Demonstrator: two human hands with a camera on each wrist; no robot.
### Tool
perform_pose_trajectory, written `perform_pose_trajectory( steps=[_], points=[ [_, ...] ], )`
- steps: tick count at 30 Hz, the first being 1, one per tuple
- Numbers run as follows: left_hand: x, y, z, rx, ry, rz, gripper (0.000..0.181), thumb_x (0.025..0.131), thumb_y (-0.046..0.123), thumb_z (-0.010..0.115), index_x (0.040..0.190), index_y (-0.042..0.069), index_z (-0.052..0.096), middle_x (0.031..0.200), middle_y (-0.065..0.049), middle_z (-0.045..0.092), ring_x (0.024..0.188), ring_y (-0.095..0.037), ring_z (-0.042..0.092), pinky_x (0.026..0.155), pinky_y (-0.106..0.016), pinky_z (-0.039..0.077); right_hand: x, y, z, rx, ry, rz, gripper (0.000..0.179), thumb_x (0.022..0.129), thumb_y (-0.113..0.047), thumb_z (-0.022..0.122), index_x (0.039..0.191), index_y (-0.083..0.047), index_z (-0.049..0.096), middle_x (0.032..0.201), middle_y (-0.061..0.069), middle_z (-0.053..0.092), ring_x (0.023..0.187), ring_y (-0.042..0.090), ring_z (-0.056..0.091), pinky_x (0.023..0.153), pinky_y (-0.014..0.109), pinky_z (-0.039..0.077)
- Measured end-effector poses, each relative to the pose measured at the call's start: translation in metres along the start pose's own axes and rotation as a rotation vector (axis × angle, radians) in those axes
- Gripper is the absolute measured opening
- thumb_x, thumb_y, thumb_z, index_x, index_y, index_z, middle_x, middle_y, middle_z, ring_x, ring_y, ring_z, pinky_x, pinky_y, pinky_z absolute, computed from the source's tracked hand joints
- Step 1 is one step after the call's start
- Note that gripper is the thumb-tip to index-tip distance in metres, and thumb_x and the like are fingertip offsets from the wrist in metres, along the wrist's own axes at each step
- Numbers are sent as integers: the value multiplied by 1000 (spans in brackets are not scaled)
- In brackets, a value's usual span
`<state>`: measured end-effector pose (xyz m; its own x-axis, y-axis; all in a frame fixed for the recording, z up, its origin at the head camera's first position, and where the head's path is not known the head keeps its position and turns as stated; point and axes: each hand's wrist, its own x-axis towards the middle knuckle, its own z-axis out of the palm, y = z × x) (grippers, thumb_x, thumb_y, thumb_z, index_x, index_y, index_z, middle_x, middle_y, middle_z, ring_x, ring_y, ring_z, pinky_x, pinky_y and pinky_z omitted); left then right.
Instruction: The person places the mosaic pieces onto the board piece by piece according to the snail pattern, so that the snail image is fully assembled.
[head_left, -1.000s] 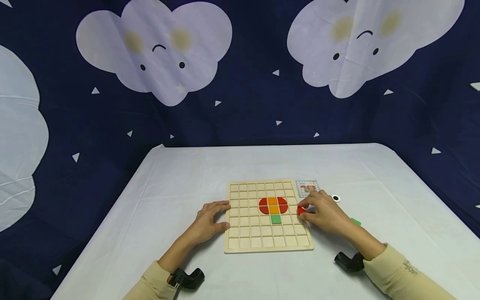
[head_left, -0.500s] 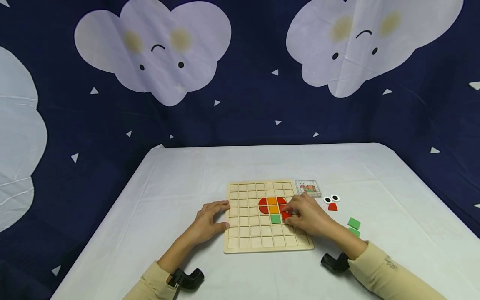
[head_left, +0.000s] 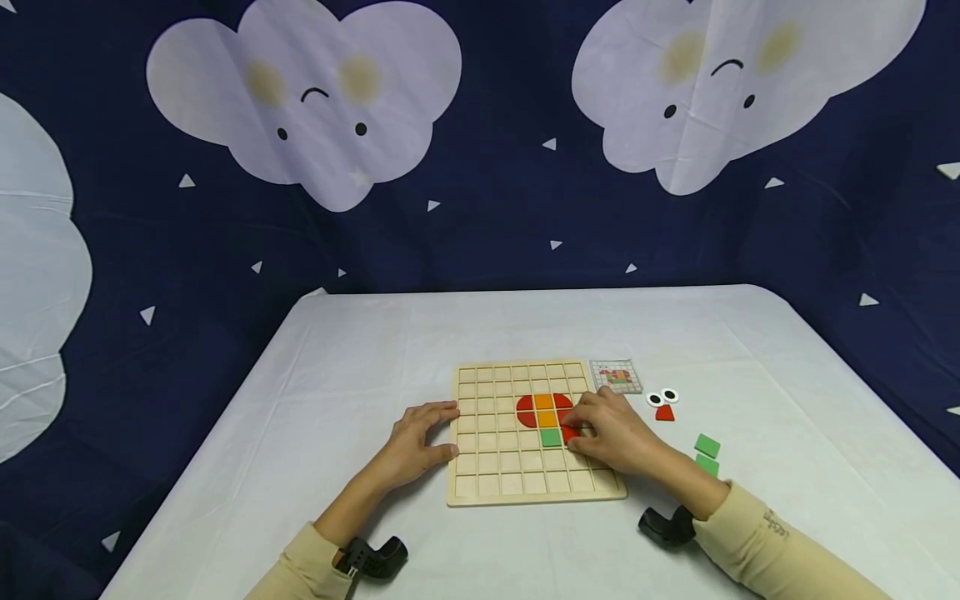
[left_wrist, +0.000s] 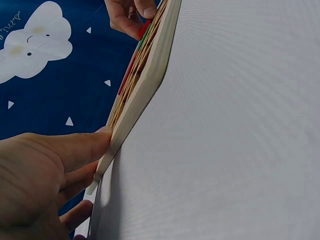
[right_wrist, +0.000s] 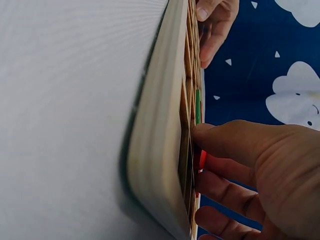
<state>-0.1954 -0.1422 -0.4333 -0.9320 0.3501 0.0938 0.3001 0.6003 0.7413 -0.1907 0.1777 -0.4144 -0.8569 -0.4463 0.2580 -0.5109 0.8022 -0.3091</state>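
Note:
A wooden grid board (head_left: pixel 487 465) lies on the white table. My left hand (head_left: pixel 412 442) rests at its left side, thumb and fingertips against the edge, as the left wrist view also shows. At the board's right part, my right hand (head_left: pixel 615 429) pinches a red piece (head_left: pixel 571 436) between thumb and fingers, over the cell just right of a green square tile (head_left: pixel 551 437). The fingers hide part of this piece. Above the green tile, orange square tiles (head_left: pixel 545 402) sit between rounded red pieces (head_left: pixel 526 412), the right-hand ones partly covered by my fingers.
A small picture card (head_left: pixel 616 377) lies beside the board's upper right corner. Right of it are two white eye discs (head_left: pixel 670 396) and a red piece (head_left: pixel 665 413). Two green tiles (head_left: pixel 707 446) lie nearer my right forearm. A dark cloud-print cloth (head_left: pixel 480 233) hangs behind the table.
My right hand has moved left with the red piece, from the board's right edge to the cell beside the green tile, then nearly stopped. The left hand stays in place.

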Motion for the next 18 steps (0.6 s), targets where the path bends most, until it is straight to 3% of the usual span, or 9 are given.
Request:
perform_pose_trajectory(
  steps=[10,16,18],
  points=[
    [-1,2,0,-32,-1,-6,49,80,15,73,126,8,58,141,-2,49,132,-31,33,108,-58,15,-2,1,-4,8,-6,21,24,71,-24,78,94,-19,74,90,-7,64,84,11,44,75,31,34],
    [0,1,1,-25,0,-3,49,81,14,72,127,7,58,141,-2,49,132,-30,34,109,-57,16,-10,11,-19,21,28,89,22,74,-21,76,96,-16,72,96,-2,65,101,26,52,89,48,39],
    [0,1,1,-20,0,-1,49,81,14,72,127,7,58,141,-2,49,131,-30,34,108,-57,16,-14,17,-25,23,37,116,22,75,-20,75,96,-15,72,100,1,66,99,27,51,86,46,39]
  ],
)
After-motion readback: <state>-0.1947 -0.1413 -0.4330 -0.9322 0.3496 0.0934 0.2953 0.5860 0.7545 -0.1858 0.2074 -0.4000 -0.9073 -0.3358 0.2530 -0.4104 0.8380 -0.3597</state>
